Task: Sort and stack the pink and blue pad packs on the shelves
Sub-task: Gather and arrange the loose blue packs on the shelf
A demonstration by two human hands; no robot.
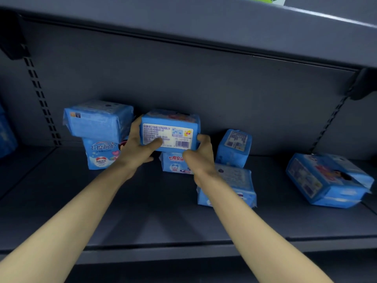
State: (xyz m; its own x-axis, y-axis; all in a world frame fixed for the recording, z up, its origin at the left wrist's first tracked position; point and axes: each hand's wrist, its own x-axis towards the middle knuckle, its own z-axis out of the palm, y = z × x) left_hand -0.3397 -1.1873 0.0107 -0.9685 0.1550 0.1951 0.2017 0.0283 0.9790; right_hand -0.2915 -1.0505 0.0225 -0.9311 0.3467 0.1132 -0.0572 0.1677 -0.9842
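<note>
A blue pad pack (pixel 170 131) with a white label and barcode facing me sits on top of another blue pack (pixel 175 163) at the shelf's middle. My left hand (pixel 138 148) grips its left end, thumb across the label. My right hand (pixel 199 155) grips its right end. To the left, one blue pack (pixel 98 120) lies on an upright blue pack (pixel 102 154). To the right, a small blue pack (pixel 233 148) stands behind a flat one (pixel 236 185). No pink pack shows.
A large blue pack (pixel 326 180) lies tilted at the far right of the grey shelf (pixel 142 211). Another blue pack (pixel 6 137) shows at the left edge, beyond the slotted upright (pixel 40 99). The upper shelf (pixel 204 27) overhangs closely.
</note>
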